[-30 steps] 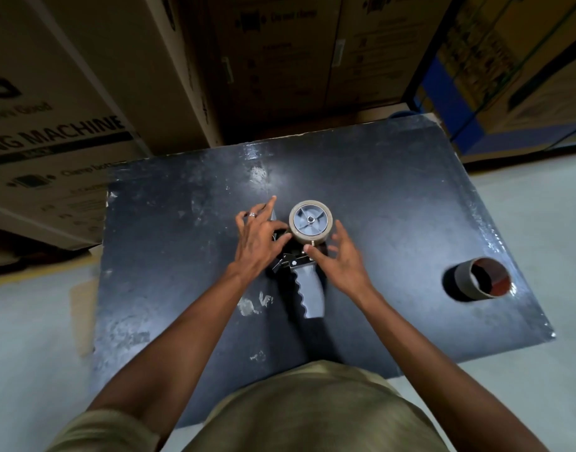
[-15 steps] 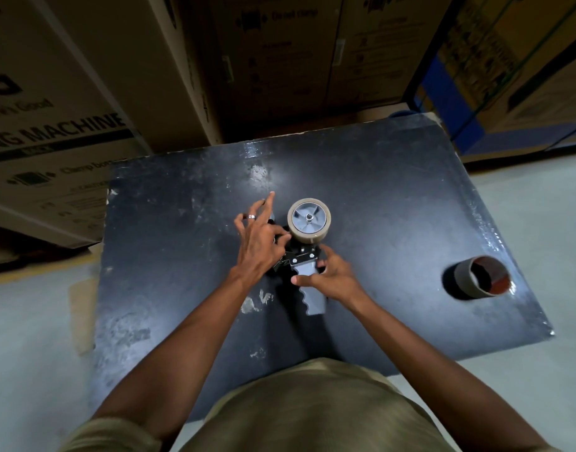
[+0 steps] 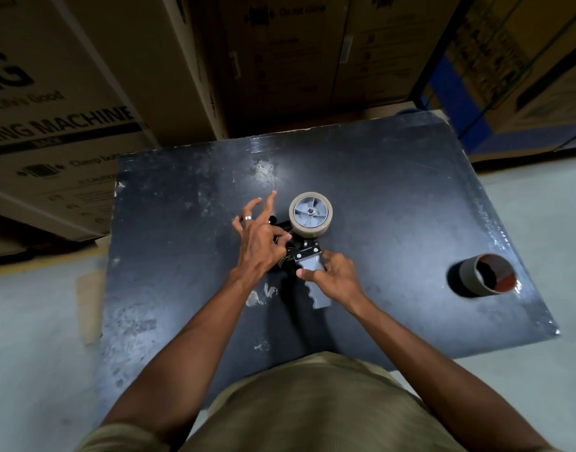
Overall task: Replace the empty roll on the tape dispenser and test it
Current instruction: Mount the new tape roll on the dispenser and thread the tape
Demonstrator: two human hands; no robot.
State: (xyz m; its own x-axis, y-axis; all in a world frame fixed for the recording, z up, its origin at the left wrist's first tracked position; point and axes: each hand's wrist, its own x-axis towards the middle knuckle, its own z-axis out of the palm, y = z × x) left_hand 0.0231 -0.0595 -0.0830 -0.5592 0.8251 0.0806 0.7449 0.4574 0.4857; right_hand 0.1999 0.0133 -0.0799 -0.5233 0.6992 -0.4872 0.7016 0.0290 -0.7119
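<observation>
A grey hand-held tape dispenser (image 3: 316,288) lies flat in the middle of the black table (image 3: 394,197). A thin beige tape roll (image 3: 310,213) sits on its grey hub. My right hand (image 3: 334,278) grips the top of the dispenser's ribbed handle. My left hand (image 3: 260,238) rests on the black front end beside the roll, thumb and bent fingers pinching there while two fingers stick out; what it pinches is hidden. A second roll (image 3: 487,275) with a reddish-brown inside lies on its side near the table's right edge.
Large cardboard boxes (image 3: 68,93) stand stacked behind the table and to its left. More boxes on a blue rack (image 3: 459,102) fill the far right. Pale floor surrounds the table. A flat piece of cardboard (image 3: 88,301) lies on the floor at the left.
My right hand has slid from beside the roll down to the handle and closed on it. My left hand stays at the dispenser's front end.
</observation>
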